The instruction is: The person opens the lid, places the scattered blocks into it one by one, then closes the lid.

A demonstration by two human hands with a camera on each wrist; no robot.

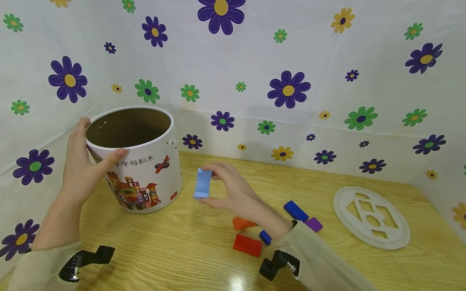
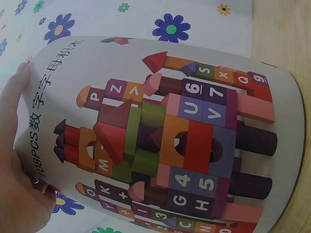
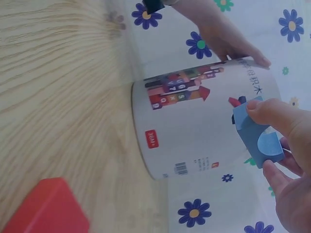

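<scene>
A white bucket [image 1: 160, 169] with printed toy blocks on its side stands upright on the table at the left. My left hand [image 1: 81, 161] grips its upper left side, the thumb lying at the front of the rim. In the left wrist view, the printed wall of the bucket [image 2: 146, 136] fills most of the picture. Just right of the bucket, my right hand [image 1: 229, 188] pinches a light blue toy block [image 1: 202, 184] above the table. The right wrist view shows a rounded notch in this light blue block [image 3: 250, 131], held between thumb and fingers.
Under and beside the right forearm lie a red block [image 1: 247, 245], an orange block [image 1: 243, 223], a small blue block [image 1: 265, 237], a longer blue block [image 1: 295, 211] and a purple block [image 1: 314, 224]. A white round lid with shaped holes [image 1: 346, 202] lies farther right. Flowered cloth [image 1: 247, 60] hangs behind.
</scene>
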